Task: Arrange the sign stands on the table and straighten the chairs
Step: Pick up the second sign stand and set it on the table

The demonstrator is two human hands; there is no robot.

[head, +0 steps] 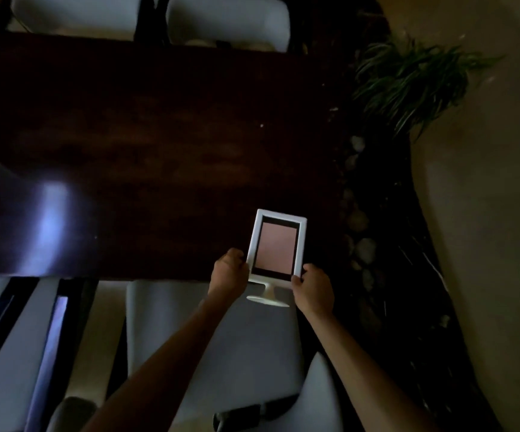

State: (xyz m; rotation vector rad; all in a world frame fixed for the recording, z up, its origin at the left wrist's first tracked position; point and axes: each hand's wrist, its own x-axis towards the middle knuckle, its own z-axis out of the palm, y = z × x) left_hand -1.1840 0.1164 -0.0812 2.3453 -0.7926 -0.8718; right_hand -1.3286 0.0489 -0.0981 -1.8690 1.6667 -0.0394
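Observation:
A white sign stand (276,247) with a pink card in its frame and a round foot hangs over the near edge of the dark wooden table (159,145). My left hand (229,271) grips the frame's lower left side and my right hand (313,288) grips its lower right side. The stand leans back, its top over the table and its foot above a white chair (215,353) tucked under the near edge.
Two white chairs (75,14) (227,21) stand at the far side. Another white chair (9,338) is at the near left. A planter bed with a green plant (408,82) and stones (364,247) borders the table's right end.

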